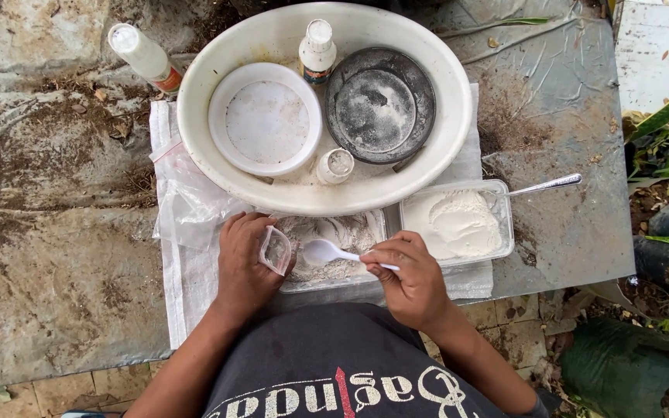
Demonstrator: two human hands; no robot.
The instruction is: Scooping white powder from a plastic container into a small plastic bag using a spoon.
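Right hand (412, 282) fingers pinching white plastic spoon (334, 253), long axis level, bowl pointing left over powder-streaked clear tray (333, 248); left hand (245, 263) fingers pinching small clear plastic cup (275, 250).

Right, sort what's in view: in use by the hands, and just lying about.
In use:
left hand holding small clear cup
right hand holding white plastic spoon
powder tray under both

Lying about:
tray of white flour
metal spoon
white basin
dark pan
white bottle
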